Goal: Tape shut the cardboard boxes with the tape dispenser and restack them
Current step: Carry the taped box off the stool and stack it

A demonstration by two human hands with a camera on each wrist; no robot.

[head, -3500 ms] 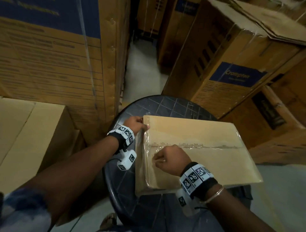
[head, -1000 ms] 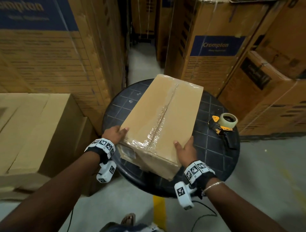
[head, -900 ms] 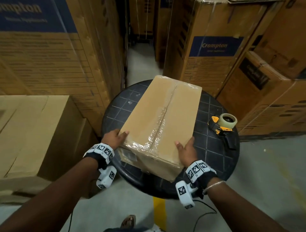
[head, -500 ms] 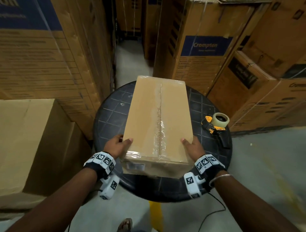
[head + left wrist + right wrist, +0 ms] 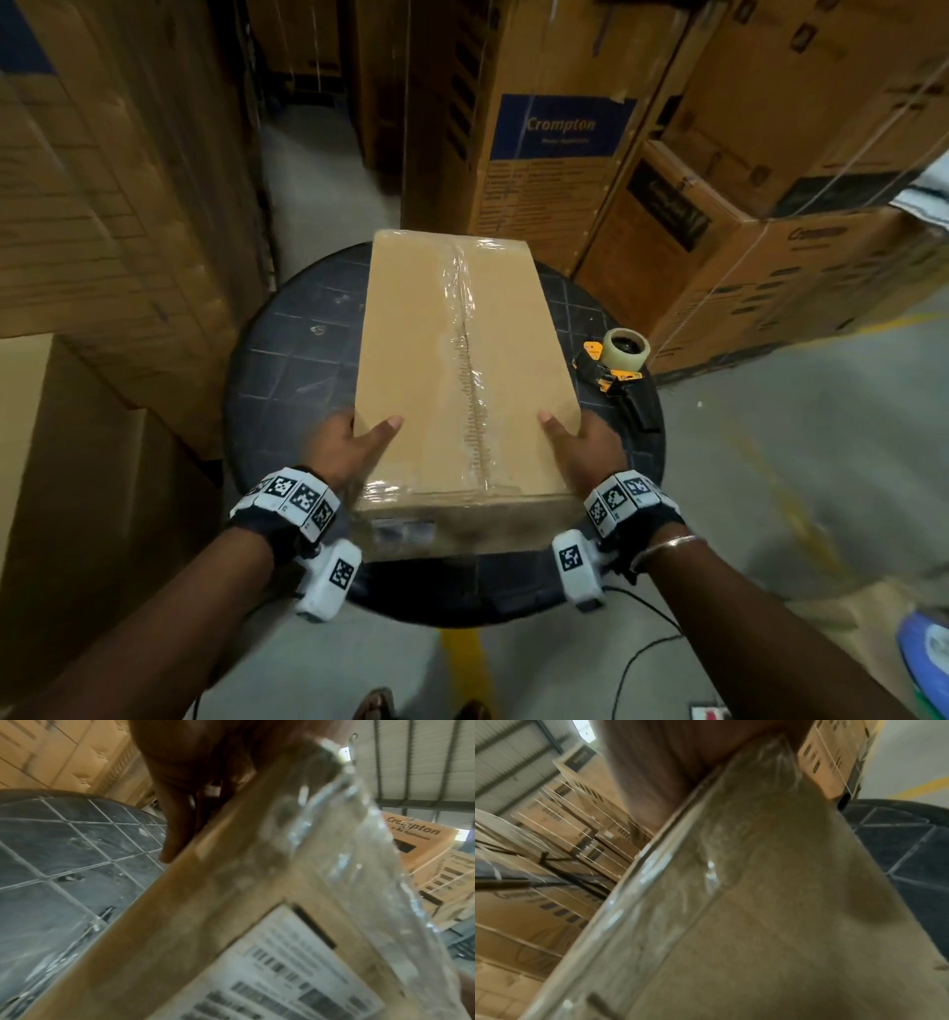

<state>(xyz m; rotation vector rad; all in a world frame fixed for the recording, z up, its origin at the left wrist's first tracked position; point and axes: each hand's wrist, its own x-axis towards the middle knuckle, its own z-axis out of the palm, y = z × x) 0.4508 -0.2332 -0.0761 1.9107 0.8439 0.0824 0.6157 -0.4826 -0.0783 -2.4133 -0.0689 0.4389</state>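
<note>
A plain cardboard box (image 5: 462, 370) lies lengthwise on the round black table (image 5: 287, 360), with clear tape along its top seam and down the near end. My left hand (image 5: 354, 442) grips the near left corner and my right hand (image 5: 580, 442) the near right corner. Both thumbs lie on top, the fingers down the sides. The left wrist view shows fingers (image 5: 177, 833) against the box's side above the table (image 5: 64, 845), and a white label (image 5: 282, 973) on the near end. The tape dispenser (image 5: 621, 370) lies on the table to the right of the box, untouched.
Tall printed cartons stand close on the left (image 5: 102, 205), behind (image 5: 539, 154) and to the right (image 5: 770, 231). A plain carton (image 5: 77, 462) sits low at my left. A narrow floor aisle (image 5: 318, 180) runs back. A cable (image 5: 642, 663) lies on the floor.
The box has been turned from a slant to point straight away from me, with both hands staying at its near corners. The dispenser has stayed in place.
</note>
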